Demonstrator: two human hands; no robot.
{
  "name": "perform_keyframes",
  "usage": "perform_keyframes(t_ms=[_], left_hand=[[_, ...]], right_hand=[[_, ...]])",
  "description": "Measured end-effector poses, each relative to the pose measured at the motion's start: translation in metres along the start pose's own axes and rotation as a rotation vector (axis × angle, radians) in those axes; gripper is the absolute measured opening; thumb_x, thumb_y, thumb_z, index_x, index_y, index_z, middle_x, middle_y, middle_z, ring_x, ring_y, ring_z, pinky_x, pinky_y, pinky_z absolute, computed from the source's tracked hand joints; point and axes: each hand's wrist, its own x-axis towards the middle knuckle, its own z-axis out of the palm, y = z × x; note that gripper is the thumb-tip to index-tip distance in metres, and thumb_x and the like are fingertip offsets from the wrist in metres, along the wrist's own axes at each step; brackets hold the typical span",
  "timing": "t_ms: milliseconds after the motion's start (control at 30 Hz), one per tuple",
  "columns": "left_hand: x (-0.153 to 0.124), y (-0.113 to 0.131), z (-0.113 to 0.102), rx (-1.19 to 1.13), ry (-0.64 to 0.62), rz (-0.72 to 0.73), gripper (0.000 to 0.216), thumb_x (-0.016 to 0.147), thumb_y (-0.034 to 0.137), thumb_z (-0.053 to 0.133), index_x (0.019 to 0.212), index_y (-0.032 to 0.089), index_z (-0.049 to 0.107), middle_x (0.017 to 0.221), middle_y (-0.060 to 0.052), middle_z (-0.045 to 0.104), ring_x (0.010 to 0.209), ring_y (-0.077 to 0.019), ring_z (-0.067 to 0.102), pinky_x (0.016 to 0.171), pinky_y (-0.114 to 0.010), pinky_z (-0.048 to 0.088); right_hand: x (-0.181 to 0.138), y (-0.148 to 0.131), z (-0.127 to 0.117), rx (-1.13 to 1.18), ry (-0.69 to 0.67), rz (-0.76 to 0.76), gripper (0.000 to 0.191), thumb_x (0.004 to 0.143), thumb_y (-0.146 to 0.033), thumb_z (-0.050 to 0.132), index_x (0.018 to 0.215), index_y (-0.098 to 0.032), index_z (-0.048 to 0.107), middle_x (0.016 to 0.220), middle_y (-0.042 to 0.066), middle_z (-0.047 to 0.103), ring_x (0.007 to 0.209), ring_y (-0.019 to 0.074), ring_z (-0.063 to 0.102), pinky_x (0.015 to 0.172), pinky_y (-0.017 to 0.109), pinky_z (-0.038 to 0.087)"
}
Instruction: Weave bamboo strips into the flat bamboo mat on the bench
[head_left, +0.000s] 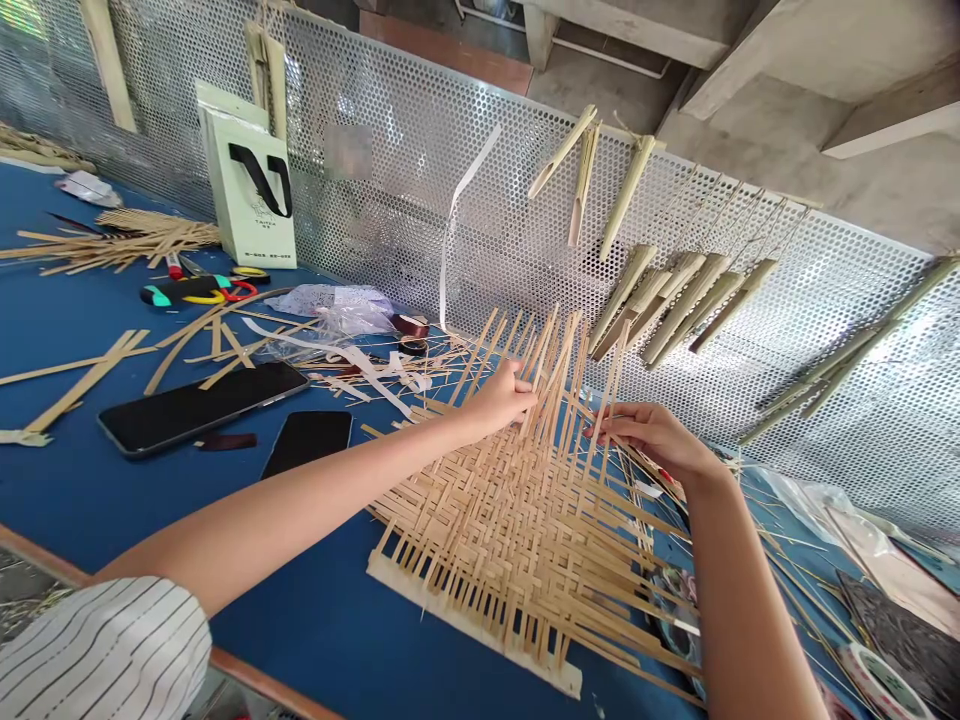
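In the middle of the frame, our left hand [499, 402] curls its fingers against the upright strips [555, 375]; right of centre, our right hand [652, 435] pinches one strip between thumb and fingers. We have the woven mat [495, 510] below both hands, lower centre, on the blue surface [300, 620]. Two phones [202, 408] lie at left.

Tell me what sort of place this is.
Probably a bamboo-weaving workshop: a partly woven mat, loose strips on the blue table, and cut bamboo pieces hanging along the perforated screen.
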Motion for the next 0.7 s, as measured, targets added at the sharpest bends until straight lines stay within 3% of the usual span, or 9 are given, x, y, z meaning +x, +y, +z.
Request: perform_keyframes(t_ms=[200,400,600,700], left_hand=[[-0.004,0.011,0.004,-0.024,0.112,-0.060,0.057,0.070,0.018,0.053,0.124,0.006,0.038,0.069,0.001,0.049,0.057,-0.0075,0.044,0.052,-0.021,0.042],[-0.006,0.017,0.005,-0.088,0.166,-0.113,0.053,0.069,0.017,0.054,0.120,0.009,0.042,0.083,-0.004,0.054,0.074,-0.0111,0.052,0.064,-0.023,0.047],[-0.004,0.021,0.003,-0.277,0.131,-0.150,0.021,0.065,0.006,0.056,0.085,0.012,0.053,0.075,0.000,0.053,0.068,-0.0067,0.052,0.069,-0.022,0.046],[-0.001,0.030,-0.003,-0.388,0.083,-0.244,0.018,0.065,0.000,0.055,0.077,0.012,0.051,0.070,0.000,0.054,0.064,-0.0065,0.054,0.072,-0.023,0.046]], right_hand=[[0.000,-0.001,0.001,0.004,0.031,-0.003,0.022,0.066,-0.035,0.069,0.079,-0.018,0.069,0.081,0.006,0.066,0.075,0.0203,0.060,0.072,0.032,0.047],[-0.001,-0.003,0.002,0.020,0.023,-0.029,0.016,0.069,-0.033,0.067,0.078,-0.019,0.069,0.084,0.006,0.066,0.075,0.0186,0.060,0.072,0.030,0.046],[0.000,-0.002,0.001,0.033,0.018,-0.023,0.016,0.068,-0.032,0.068,0.076,-0.019,0.069,0.082,0.005,0.066,0.074,0.0183,0.060,0.073,0.030,0.046],[0.000,-0.001,0.001,0.048,0.015,-0.033,0.014,0.068,-0.031,0.068,0.074,-0.019,0.068,0.081,0.005,0.065,0.073,0.0175,0.060,0.073,0.029,0.046]])
